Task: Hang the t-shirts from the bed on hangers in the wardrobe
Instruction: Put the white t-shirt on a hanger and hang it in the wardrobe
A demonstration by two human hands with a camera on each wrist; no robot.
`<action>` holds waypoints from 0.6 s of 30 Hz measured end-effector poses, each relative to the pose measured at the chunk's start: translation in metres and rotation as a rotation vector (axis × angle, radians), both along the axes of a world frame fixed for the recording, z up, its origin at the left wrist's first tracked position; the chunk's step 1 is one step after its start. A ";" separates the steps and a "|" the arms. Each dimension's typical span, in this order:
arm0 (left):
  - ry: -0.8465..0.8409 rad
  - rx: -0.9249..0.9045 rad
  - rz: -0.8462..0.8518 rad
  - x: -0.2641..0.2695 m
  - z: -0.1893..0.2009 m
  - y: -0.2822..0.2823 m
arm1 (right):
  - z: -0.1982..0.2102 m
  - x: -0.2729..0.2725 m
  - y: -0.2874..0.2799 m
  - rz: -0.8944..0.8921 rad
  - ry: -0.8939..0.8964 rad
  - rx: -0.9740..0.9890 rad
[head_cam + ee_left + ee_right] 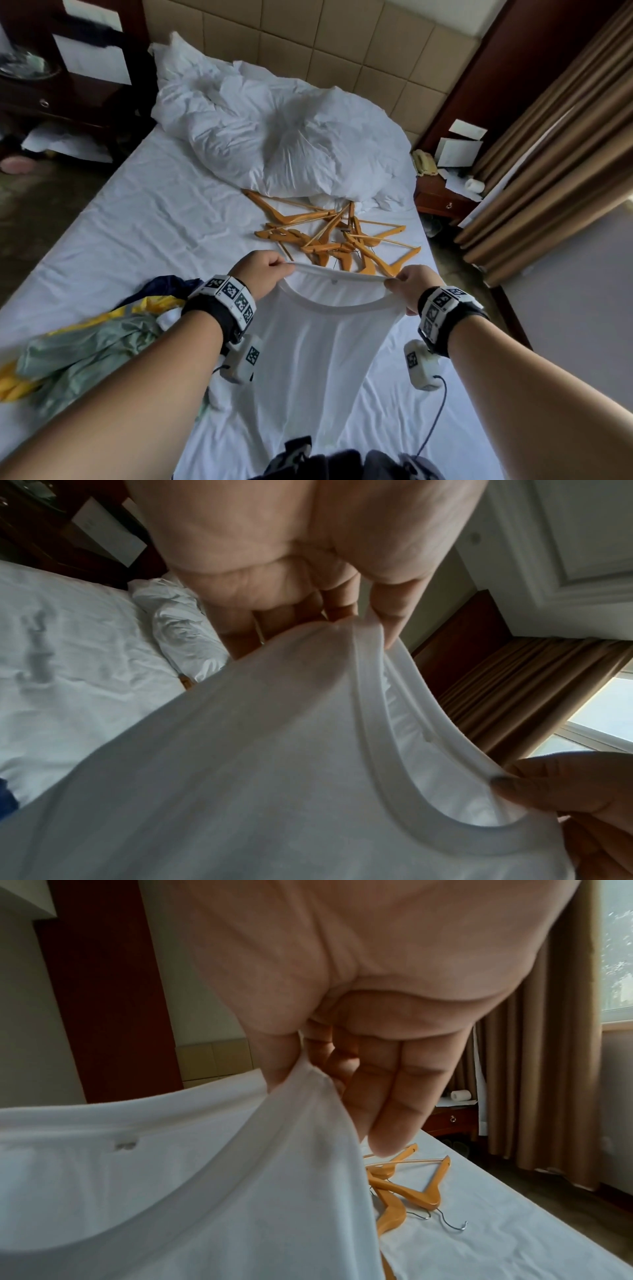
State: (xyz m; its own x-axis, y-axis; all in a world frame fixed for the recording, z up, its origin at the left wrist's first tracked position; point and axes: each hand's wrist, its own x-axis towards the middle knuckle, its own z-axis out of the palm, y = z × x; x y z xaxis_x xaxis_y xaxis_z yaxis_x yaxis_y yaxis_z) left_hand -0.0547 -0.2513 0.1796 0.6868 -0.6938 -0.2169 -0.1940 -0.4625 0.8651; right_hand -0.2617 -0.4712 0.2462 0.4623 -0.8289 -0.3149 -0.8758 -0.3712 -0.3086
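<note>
The person has the plain white cotton t-shirt (318, 342) lifted over the near edge of the white-sheeted bed (137, 219). The left hand (263, 274) and right hand (409, 286) each pinch one side of the collar, probably stretching the neck open for a hanger. The pile of wooden hangers (332, 236) sits just beyond, mid-bed, within easy reach.
</note>
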 end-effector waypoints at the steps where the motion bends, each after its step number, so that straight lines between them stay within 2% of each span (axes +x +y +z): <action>1: -0.004 0.001 -0.012 0.001 0.001 -0.004 | 0.000 0.000 -0.004 -0.002 0.015 0.002; 5: -0.006 0.003 -0.060 0.002 0.003 -0.021 | -0.004 -0.004 -0.021 -0.033 0.043 0.064; 14: -0.026 0.041 -0.069 0.001 0.012 -0.067 | -0.027 -0.014 -0.079 -0.077 -0.111 0.323; 18: -0.040 0.062 -0.091 0.000 0.004 -0.103 | -0.051 -0.011 -0.117 -0.089 -0.131 0.421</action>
State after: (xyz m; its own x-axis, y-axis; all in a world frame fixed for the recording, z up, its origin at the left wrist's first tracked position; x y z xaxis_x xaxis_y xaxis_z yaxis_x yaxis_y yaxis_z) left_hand -0.0547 -0.3542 0.1835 0.6308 -0.7395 -0.2350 -0.2713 -0.4939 0.8261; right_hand -0.2726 -0.5884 0.1951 0.4533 -0.6794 -0.5770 -0.8421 -0.1142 -0.5271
